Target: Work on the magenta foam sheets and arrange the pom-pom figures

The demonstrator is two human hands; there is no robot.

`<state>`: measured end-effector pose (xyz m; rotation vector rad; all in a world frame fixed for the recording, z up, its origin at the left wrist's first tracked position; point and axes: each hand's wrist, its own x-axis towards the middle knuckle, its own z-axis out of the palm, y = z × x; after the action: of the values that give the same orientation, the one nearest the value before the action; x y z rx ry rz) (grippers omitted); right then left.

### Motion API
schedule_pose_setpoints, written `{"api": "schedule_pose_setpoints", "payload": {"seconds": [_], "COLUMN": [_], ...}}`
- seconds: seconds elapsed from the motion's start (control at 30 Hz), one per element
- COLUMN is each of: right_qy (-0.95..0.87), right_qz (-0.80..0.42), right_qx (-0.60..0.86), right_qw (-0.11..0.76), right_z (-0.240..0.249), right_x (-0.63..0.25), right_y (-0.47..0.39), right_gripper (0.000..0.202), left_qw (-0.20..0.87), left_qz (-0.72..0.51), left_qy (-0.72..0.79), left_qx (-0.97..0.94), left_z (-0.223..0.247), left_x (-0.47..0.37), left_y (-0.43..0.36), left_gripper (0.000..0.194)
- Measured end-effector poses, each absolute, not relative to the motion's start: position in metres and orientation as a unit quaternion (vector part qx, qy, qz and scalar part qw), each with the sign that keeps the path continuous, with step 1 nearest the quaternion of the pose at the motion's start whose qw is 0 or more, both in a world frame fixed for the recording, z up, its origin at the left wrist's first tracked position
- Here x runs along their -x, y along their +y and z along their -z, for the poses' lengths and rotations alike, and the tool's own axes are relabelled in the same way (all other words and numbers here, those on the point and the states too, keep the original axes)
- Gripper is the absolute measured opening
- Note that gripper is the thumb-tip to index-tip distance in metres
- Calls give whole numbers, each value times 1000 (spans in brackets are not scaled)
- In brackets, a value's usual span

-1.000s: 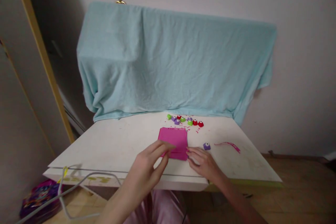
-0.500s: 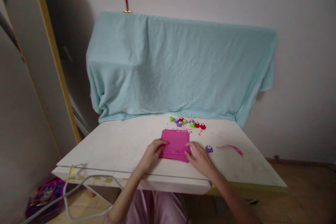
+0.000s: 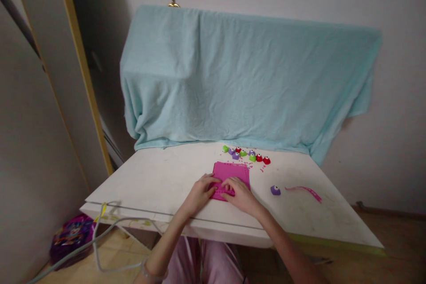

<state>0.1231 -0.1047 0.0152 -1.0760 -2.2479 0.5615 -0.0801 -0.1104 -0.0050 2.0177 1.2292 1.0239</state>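
A small stack of bright pink paper sheets (image 3: 230,169) lies on the white table, with rows of punched holes near its edges. At the lower left of the stack, my left hand (image 3: 201,191) is closed on the sheets, thumb and fingers drawn together. My right hand (image 3: 240,193) reaches across the near part of the stack, its curled fingertips pressed on the paper close to my left fingers. What lies under the right fingers is partly hidden. To the right sits a purple craft punch (image 3: 275,190) with a white top.
Several green, purple and red punches (image 3: 252,158) stand behind the paper, among tiny pink scraps (image 3: 262,169). A punched pink strip (image 3: 309,191) curls on the right of the white table (image 3: 159,177). A light blue cloth (image 3: 246,80) hangs behind. A pale cable (image 3: 116,224) loops at front left.
My right hand has moved left from the paper's right edge onto its near middle, beside my left hand. The left hand stays at the left edge. The whole view has shifted slightly.
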Motion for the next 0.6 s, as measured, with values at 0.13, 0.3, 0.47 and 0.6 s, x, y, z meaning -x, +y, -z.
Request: {"api": "schedule_pose_setpoints", "payload": {"seconds": [0.13,0.3,0.47,0.6], "right_qy": [-838,-838,-836,-838], "right_qz": [-237,-270,-288,-300], "right_qx": [397,374,362,353], "right_qw": [291,291,295,290], "right_z": [-16,-15,-11,-9], "right_x": [-122,-118,-114,-112], "right_y": [-103,-101,-99,-97], "right_gripper": [16,18,19,17], "left_qw": [281,277,266,265], "left_qz": [-382,-384,-389,-394], "left_qy": [451,443,443,438], "left_qx": [-756,-761,-762,-763], "left_z": [6,7,11,11], "left_x": [81,81,81,80], "left_y": [-110,-109,-108,-108], "left_gripper": [33,33,33,34]}}
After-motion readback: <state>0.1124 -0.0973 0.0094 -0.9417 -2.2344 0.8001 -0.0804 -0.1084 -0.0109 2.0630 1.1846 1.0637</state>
